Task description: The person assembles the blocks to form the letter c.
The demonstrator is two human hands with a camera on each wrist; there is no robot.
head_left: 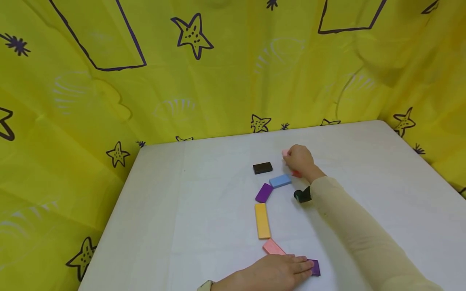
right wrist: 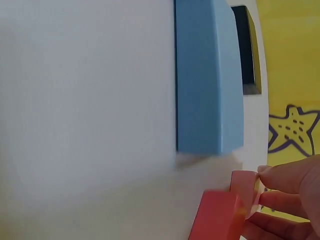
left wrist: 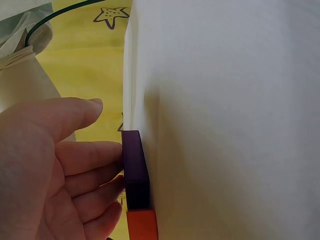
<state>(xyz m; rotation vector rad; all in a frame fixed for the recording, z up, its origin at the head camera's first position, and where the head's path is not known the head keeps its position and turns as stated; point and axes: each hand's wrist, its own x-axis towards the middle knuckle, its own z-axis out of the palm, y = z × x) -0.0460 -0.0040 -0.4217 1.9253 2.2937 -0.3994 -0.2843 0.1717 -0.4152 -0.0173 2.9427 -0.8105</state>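
My right hand (head_left: 300, 161) pinches a pink block (right wrist: 243, 191) between thumb and fingers at the far end of a curved row. Right beside that block sits a red block (right wrist: 216, 216), partly covered by the hand in the head view. My left hand (head_left: 277, 272) lies with straight fingers at the near end, its fingertips touching a purple block (head_left: 315, 267). An orange block (left wrist: 142, 224) adjoins this purple one in the left wrist view; the left hand hides it from the head camera. Close above the left hand, another pink block (head_left: 274, 247) is partly covered.
Between the hands the row runs through a yellow block (head_left: 262, 221), a second purple block (head_left: 264, 193) and a blue block (head_left: 280, 181). A black block (head_left: 262, 168) lies apart, behind the blue one. The white table (head_left: 207, 194) meets a yellow patterned curtain (head_left: 225, 89) at the back.
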